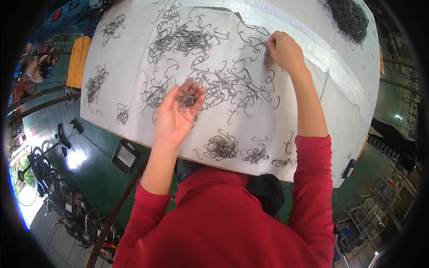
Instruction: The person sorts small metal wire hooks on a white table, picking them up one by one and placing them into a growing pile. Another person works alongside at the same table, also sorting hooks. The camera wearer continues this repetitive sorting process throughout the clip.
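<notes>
My left hand [176, 109] lies palm up over the table, fingers curled around a small bunch of dark S-shaped wire hooks [187, 100]. Beneath and beyond it spreads a loose scatter of the same hooks [219, 87]. Farther off, my right hand [283, 48] is closed in a pinch beside a few loose hooks [255, 42]; its fingertips hide what they grip, if anything. A denser tangle of hooks [185, 39] lies at the far middle, left of my right hand.
Smaller hook piles sit along the near edge [221, 147] and left side [95, 85] of the paper-covered table [129, 58]. A big dark heap [348, 20] lies at the far right. Clear tape [313, 53] crosses the covering. A black bin [124, 156] stands on the green floor.
</notes>
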`<state>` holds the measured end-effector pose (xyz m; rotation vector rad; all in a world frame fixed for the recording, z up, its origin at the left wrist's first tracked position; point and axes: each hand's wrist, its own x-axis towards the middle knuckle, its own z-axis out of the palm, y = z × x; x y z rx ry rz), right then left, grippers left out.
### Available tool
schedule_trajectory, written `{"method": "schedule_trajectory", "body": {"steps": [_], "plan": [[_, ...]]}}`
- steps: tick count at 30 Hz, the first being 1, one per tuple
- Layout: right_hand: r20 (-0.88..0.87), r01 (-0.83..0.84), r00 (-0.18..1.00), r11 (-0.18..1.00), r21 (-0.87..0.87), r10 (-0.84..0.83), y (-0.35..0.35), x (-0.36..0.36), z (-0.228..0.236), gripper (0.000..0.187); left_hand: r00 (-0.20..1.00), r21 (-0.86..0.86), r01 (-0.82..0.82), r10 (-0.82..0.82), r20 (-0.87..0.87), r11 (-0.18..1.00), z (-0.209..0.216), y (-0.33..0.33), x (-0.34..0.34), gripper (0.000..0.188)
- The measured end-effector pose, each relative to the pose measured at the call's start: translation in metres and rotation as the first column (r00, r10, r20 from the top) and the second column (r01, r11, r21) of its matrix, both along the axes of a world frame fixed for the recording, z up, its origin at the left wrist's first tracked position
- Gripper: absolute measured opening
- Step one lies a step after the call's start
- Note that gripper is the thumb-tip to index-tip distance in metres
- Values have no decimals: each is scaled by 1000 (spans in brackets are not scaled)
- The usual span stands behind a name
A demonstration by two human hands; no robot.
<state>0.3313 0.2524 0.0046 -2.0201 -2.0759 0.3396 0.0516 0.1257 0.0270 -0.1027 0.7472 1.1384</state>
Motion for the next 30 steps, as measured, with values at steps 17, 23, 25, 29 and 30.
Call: {"method": "schedule_trajectory", "body": {"steps": [17,23,25,29,30], "plan": [[-7,-219,974,942,254,228,0,-54,3,35,995,-47,33,-29,99,998,2,13,25,37],[39,-351,936,914,205,350,-9,-55,4,37,997,-48,-55,57,47,997,-5,-5,-14,37],[-123,-370,902,889,271,413,-13,-77,-3,34,996,-37,-57,60,73,998,-6,-6,-18,37],[46,-562,822,796,224,567,-16,-109,-9,44,992,-1,-71,71,108,997,0,-2,-22,37],[73,-526,849,823,215,524,-17,-109,-8,44,992,2,-76,75,103,997,1,-2,-24,35]]}}
